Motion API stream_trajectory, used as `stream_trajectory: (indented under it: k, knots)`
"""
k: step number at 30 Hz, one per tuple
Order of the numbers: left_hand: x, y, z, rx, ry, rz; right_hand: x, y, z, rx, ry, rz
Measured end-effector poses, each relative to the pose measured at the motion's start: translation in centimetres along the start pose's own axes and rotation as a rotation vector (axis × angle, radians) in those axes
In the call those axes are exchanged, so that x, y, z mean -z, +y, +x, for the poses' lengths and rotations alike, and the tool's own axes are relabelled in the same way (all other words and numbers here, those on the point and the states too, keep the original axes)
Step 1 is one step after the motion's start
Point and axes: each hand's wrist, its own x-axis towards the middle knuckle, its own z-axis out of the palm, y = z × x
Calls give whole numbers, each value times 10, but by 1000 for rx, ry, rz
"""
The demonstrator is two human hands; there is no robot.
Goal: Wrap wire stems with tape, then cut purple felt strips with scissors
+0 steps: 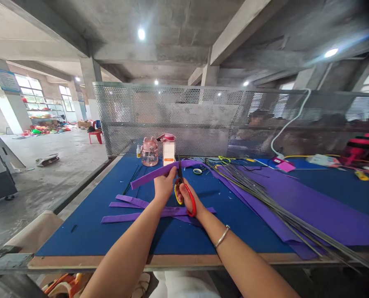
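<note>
Pinched in my left hand (165,184) is a long purple strip (147,177), raised above the blue table top. The strip's short end points to the left, and its other part runs right toward the purple sheet. My right hand (187,196) is closed on scissors (192,203) with red and yellow handles. Their dark blades point up and stand across the strip, just right of my left fingers. Beneath my hands, several cut purple strips (119,217) lie crossed on the table (88,231).
A large purple sheet (321,207) with a bundle of thin grey rods (265,198) covers the right side. Toward the back stand a pink bottle (149,153), a small glue bottle (138,151) and a phone (168,154). A tape roll (197,171) lies nearby, before a perforated metal screen (178,116).
</note>
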Motion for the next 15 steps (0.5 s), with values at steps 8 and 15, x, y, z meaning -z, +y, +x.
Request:
stream_trajectory:
  k: [8, 15]
  knots:
    - [-2, -4, 1, 21, -22, -45, 1, 0, 1, -10, 37, -4]
    - [-3, -2, 1, 87, -23, -98, 1, 0, 0, -26, 68, -37]
